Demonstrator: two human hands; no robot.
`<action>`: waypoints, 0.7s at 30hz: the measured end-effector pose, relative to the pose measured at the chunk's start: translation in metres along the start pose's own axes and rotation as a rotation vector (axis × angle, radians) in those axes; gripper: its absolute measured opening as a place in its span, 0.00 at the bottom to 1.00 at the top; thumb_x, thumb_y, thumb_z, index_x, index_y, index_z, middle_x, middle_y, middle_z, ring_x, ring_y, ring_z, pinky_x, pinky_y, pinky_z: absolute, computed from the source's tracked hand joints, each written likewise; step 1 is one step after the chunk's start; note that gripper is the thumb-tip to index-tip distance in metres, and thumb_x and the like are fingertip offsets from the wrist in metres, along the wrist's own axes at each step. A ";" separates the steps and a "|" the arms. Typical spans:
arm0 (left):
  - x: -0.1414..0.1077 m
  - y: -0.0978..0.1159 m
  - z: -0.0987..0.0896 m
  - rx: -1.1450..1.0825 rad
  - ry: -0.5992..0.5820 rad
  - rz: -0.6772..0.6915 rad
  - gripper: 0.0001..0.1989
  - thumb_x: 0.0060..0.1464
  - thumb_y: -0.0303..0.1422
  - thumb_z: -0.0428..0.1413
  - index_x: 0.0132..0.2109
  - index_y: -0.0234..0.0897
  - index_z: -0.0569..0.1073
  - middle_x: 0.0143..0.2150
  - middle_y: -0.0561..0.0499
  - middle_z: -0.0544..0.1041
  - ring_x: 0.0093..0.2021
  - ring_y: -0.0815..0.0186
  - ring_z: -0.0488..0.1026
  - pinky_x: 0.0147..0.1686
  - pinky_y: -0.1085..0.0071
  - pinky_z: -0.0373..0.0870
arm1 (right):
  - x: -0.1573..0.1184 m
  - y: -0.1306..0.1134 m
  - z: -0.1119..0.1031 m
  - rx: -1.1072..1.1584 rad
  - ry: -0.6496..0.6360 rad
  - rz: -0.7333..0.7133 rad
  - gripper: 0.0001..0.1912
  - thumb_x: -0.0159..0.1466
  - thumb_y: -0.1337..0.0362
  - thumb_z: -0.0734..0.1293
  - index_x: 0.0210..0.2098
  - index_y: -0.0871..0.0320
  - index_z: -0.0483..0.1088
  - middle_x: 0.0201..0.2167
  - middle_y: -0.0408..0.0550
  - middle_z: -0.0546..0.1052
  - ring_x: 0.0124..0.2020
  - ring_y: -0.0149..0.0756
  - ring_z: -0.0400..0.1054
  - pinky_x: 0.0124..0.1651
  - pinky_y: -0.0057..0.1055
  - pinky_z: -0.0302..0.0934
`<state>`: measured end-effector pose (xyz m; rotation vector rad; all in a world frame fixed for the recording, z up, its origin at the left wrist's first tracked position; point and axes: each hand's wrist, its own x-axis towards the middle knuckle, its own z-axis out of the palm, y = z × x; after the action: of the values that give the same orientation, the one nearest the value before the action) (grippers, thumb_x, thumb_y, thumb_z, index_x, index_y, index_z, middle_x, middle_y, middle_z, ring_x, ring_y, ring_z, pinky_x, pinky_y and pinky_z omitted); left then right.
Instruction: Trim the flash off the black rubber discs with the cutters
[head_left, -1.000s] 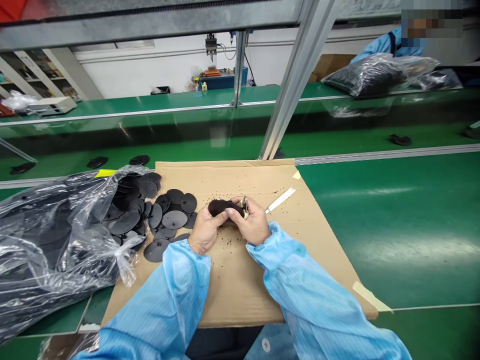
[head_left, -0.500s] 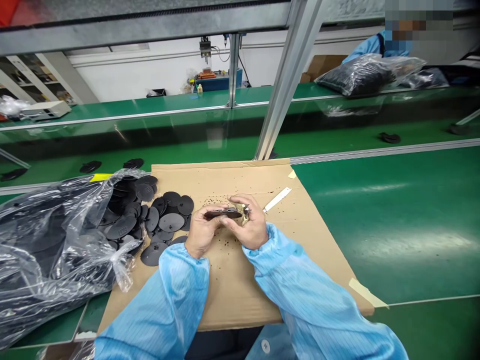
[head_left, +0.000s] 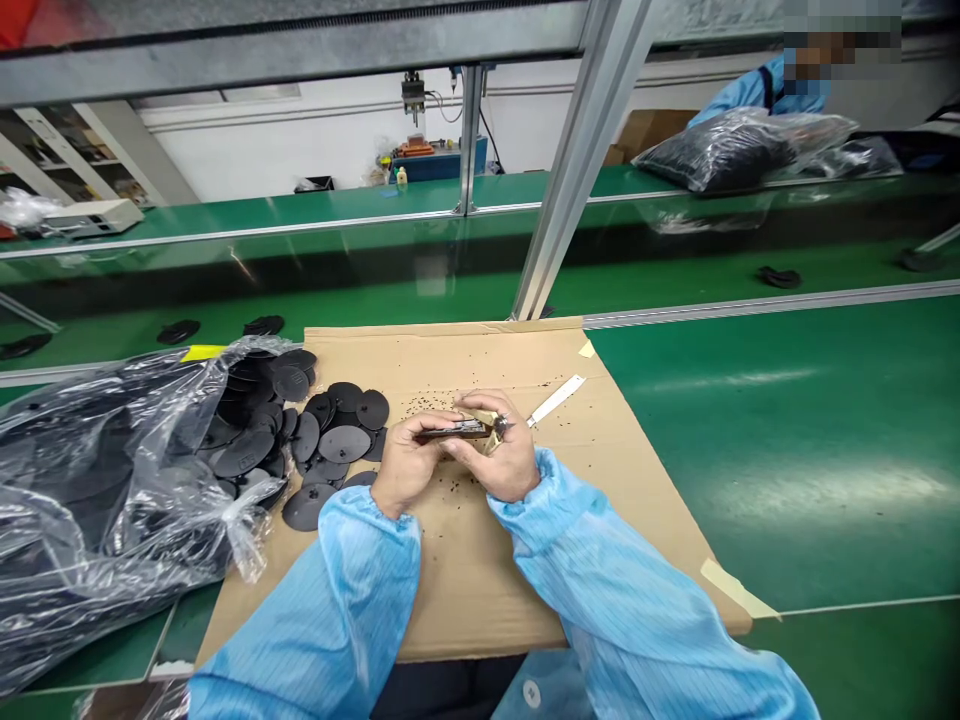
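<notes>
Over the cardboard sheet (head_left: 480, 570), my left hand (head_left: 403, 468) pinches a stack of thin black plastic discs (head_left: 454, 431), held edge-on. My right hand (head_left: 514, 462) is closed around nippers (head_left: 493, 438) with pale yellow handles, right at the stack's right edge. Fingers partly hide the jaws. Small black scraps (head_left: 454, 488) are scattered on the cardboard around both hands. Left of my left hand lies a loose heap of black discs (head_left: 343, 443), some showing a small stub in the middle.
A clear plastic bag (head_left: 90, 520) spills more discs on the left. A white-handled knife or scraper (head_left: 556, 398) lies beyond my right hand. Tape (head_left: 739, 590) fixes the cardboard to the green bench (head_left: 795, 450). A metal post (head_left: 574, 170) rises behind; a co-worker's blue sleeve (head_left: 739, 95) shows at the back right.
The nippers have turned slightly in my right hand, their handles a little further apart. The disc stack has tilted slightly in my left hand. Both hands remain at the same spot.
</notes>
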<state>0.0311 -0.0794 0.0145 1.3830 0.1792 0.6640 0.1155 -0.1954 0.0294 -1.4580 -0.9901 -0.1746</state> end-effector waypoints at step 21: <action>-0.001 -0.004 0.012 -0.247 0.161 -0.261 0.15 0.41 0.31 0.68 0.38 0.34 0.75 0.36 0.49 0.78 0.39 0.65 0.74 0.42 0.69 0.70 | 0.002 0.009 0.014 -0.120 0.164 0.104 0.11 0.57 0.57 0.71 0.34 0.56 0.70 0.31 0.46 0.75 0.34 0.36 0.71 0.40 0.34 0.66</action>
<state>0.0375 -0.0906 0.0128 1.0476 0.3866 0.5573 0.1162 -0.1808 0.0209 -1.5735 -0.7804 -0.2773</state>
